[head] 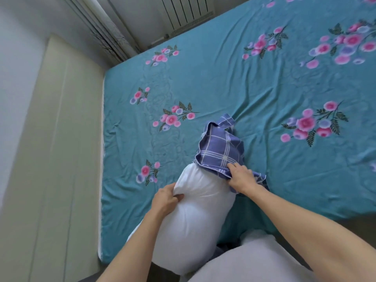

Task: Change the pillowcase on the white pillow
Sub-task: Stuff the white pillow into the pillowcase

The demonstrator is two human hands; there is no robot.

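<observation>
The white pillow [193, 216] lies lengthwise on the bed in front of me, its near end over the bed's edge. A blue plaid pillowcase [219, 148] covers only its far end and is bunched up there. My left hand [166, 198] pinches a fold of the pillow's bare white fabric on its left side. My right hand [242, 177] grips the gathered open edge of the pillowcase at the pillow's right side.
The bed wears a teal sheet with pink flower prints [264, 84]. A cream headboard panel [61, 139] runs along the bed's left side. A white radiator [187, 13] and a curtain [105, 31] stand beyond the far edge. My body in light clothing [254, 261] is at the near edge.
</observation>
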